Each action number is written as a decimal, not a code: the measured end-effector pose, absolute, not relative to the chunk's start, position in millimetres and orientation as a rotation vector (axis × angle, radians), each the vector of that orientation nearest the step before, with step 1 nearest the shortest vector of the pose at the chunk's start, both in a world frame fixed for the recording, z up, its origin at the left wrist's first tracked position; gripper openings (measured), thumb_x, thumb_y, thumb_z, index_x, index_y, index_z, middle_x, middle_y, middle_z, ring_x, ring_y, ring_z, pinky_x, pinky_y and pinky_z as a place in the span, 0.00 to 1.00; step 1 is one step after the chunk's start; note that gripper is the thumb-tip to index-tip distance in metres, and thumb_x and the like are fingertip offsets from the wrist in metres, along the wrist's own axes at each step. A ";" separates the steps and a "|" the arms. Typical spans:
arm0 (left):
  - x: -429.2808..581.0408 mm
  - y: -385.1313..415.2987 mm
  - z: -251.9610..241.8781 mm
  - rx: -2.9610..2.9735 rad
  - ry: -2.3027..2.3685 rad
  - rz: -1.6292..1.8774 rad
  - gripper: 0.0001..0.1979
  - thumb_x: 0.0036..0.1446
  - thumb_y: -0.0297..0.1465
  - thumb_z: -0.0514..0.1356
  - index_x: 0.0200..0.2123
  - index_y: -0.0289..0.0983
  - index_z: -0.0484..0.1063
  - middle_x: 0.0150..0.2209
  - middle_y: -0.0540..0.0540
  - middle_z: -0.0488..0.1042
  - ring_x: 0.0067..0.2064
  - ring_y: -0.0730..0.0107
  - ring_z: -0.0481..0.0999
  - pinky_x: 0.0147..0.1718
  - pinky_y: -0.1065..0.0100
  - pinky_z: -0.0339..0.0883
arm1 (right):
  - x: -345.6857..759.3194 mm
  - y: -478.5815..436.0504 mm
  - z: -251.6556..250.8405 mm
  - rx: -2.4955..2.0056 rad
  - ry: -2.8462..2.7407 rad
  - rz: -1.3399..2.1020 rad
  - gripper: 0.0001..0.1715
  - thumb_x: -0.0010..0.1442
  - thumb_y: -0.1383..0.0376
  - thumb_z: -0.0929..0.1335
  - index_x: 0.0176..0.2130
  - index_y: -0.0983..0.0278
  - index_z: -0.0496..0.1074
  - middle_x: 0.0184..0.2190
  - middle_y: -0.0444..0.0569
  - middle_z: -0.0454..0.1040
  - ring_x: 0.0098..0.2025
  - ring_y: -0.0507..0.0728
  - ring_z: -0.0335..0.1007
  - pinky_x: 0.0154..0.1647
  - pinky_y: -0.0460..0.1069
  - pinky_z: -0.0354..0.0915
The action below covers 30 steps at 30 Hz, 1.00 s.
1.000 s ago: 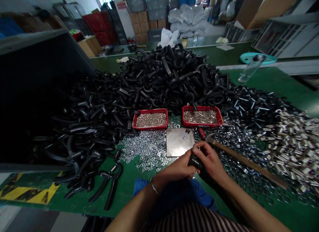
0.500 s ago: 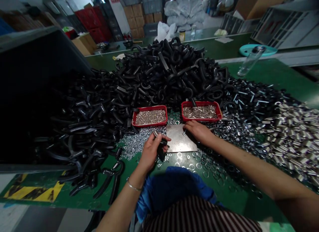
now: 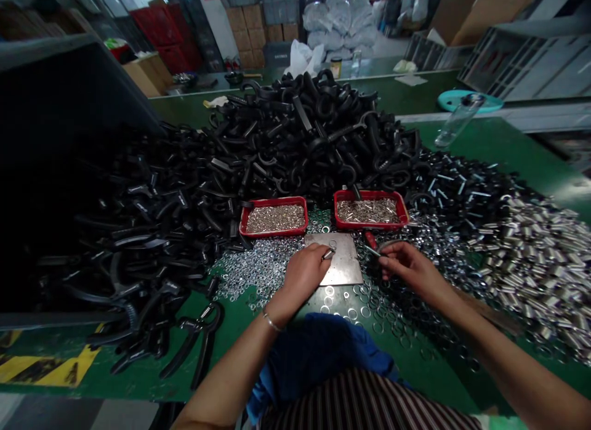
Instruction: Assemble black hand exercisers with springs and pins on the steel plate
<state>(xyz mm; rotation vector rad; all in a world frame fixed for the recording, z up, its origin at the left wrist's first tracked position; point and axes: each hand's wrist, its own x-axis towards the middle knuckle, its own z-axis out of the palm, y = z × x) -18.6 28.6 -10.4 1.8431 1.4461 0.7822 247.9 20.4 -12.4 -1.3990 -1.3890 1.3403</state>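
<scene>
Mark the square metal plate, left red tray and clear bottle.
Square metal plate (image 3: 346,265): head view, bare middle.
Left red tray (image 3: 272,200): head view, far rim.
Clear bottle (image 3: 455,123): head view, body.

At left hand (image 3: 302,275) fingertips, small metal piece (image 3: 329,254): too small to identify. In right hand (image 3: 409,267) pinch, thin item (image 3: 372,251): likewise unclear. Beneath right forearm, hammer (image 3: 494,315) mostly hidden. Contents of red trays (image 3: 272,234) too fine to tell. Interior of dark bin (image 3: 69,140) lost in shadow, cut off by left edge.

Dull metal plate (image 3: 341,267) — glossy black plastic handles (image 3: 295,134)
</scene>
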 end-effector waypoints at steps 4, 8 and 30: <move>2.2 61.8 -20.2 2.386 1.547 0.400 0.09 0.60 0.24 0.56 0.39 0.35 0.77 0.42 0.38 0.74 0.41 0.57 0.75 0.42 0.62 0.64 | 238.9 -2.2 -14.5 -1.351 -1.078 1.547 0.22 0.53 0.52 0.76 0.41 0.61 0.70 0.31 0.44 0.75 0.30 0.54 0.75 0.37 0.52 0.71; 13.3 79.3 -22.4 2.387 1.601 0.340 0.11 0.61 0.23 0.53 0.39 0.33 0.76 0.41 0.37 0.74 0.39 0.59 0.75 0.41 0.62 0.64 | 233.3 -7.5 -24.6 -1.301 -0.994 1.603 0.22 0.53 0.54 0.76 0.42 0.61 0.71 0.32 0.45 0.76 0.34 0.55 0.77 0.40 0.52 0.71; 2.0 13.9 10.8 1.630 1.433 1.019 0.14 0.68 0.42 0.51 0.39 0.39 0.67 0.34 0.49 0.71 0.34 0.69 0.70 0.37 0.68 0.62 | 200.7 -13.6 -37.9 -1.075 -0.926 1.639 0.19 0.56 0.58 0.75 0.43 0.62 0.68 0.31 0.42 0.76 0.33 0.52 0.77 0.40 0.48 0.70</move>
